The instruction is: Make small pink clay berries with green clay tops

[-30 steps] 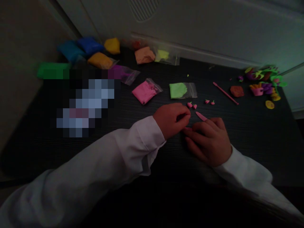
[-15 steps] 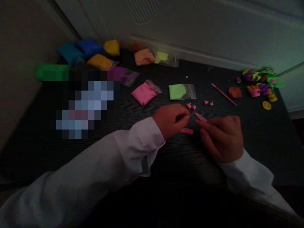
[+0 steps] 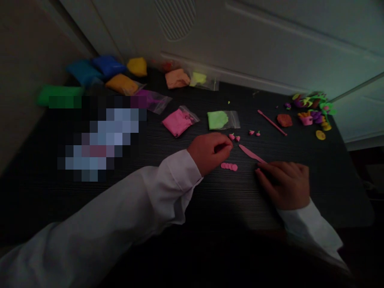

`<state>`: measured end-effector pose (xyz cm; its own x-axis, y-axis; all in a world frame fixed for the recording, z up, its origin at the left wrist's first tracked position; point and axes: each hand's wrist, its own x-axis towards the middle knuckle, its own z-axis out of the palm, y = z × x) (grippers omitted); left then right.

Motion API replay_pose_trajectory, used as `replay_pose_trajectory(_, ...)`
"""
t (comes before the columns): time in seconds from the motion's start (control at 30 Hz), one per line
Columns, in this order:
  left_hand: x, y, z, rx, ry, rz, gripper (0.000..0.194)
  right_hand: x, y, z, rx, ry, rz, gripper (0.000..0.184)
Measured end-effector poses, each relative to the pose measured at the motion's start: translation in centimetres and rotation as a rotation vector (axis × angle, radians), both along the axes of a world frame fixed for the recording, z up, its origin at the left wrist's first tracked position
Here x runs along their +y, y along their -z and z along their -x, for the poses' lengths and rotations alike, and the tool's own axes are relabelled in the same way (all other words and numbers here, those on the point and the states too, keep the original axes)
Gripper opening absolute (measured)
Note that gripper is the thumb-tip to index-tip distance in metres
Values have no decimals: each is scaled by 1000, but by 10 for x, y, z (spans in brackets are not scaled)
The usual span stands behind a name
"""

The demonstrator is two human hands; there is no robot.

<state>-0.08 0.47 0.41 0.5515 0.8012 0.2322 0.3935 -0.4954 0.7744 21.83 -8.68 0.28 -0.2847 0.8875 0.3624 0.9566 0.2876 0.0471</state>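
My left hand [image 3: 210,154] has its fingers curled and the thumb tip against the index finger; whatever they may hold is hidden. Below its fingertips lies a row of overlapping pink clay discs [image 3: 229,166]. Small pink clay pieces with green tips [image 3: 232,137] sit just beyond the fingers, and a similar pair [image 3: 251,132] is further right. My right hand [image 3: 285,184] is closed, with a tiny pink clay bit [image 3: 258,171] at its thumb and index tips. A pink plastic knife [image 3: 250,153] lies beside it, its handle end covered by the hand.
Bags of pink clay [image 3: 178,122] and light green clay [image 3: 218,120] lie beyond my hands. A pink modelling stick [image 3: 272,123], a red-brown lump [image 3: 284,120] and colourful clay figures [image 3: 315,108] are at right. More clay packs [image 3: 109,66] line the back left; a blurred-out patch covers the left.
My right hand has drawn back toward me, uncovering more of the knife. The disc row shows more fully. My left hand keeps its pinch, and the whole view has shifted slightly.
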Motion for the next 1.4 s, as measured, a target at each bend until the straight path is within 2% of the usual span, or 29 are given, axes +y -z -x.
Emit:
replay_pose_trajectory(0.23,0,0,0,-9,-3,5,18,7,-3,9,131,-46,45,15)
replay_pose_trajectory(0.47,0,-1,-1,-37,-40,14,17,45,-4,31,193,-138,130,20)
replay_pose_trajectory(0.57,1,-1,0,-32,-46,30,17,52,-4,38,238,-155,176,20)
replay_pose_trajectory(0.87,0,-1,1,-43,-50,39,17,40,-2,30,227,-173,225,19)
replay_pose_trajectory(1.03,0,-2,2,-46,-44,51,17,40,-1,30,188,-179,182,21)
replay_pose_trajectory(1.17,-1,0,2,-98,-90,110,19,36,-6,31,220,-175,167,26)
replay_pose_trajectory(1.4,-2,4,2,-182,-119,181,21,29,-7,40,124,-217,235,27)
